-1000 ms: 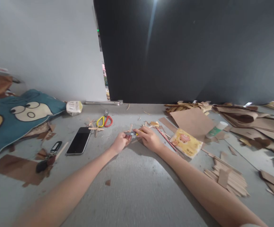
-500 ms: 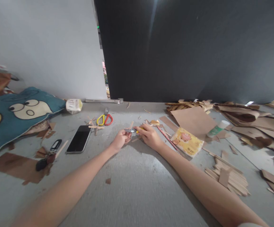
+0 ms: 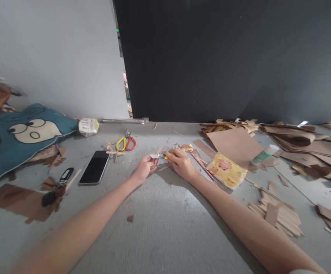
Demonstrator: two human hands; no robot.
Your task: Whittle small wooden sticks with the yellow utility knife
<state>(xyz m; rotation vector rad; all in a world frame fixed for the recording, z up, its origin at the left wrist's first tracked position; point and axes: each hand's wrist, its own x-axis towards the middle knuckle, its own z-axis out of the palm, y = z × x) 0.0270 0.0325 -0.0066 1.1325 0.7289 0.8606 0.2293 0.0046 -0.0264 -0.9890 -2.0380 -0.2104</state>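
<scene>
My right hand (image 3: 180,161) is closed around the yellow handle of a utility knife (image 3: 162,156). Its bare metal blade points left and reaches the fingertips of my left hand (image 3: 146,168). Those left fingers are pinched together; whatever they grip is hidden behind the fingers and blade. A thin wooden stick (image 3: 160,148) shows just beyond the blade, and I cannot tell whether the left hand touches it. Small wooden scraps lie around the right fingers.
Scissors (image 3: 126,143), crossed craft sticks (image 3: 115,153) and a phone (image 3: 94,167) lie to the left. A yellow tissue pack (image 3: 227,171), a glue stick (image 3: 265,155), brown cardboard (image 3: 234,142) and a pile of craft sticks (image 3: 279,213) are on the right. A dark panel (image 3: 228,61) stands behind.
The knife has turned so that more of its blade shows, and the blade extends further over the left fingertips. Both hands stay in nearly the same place.
</scene>
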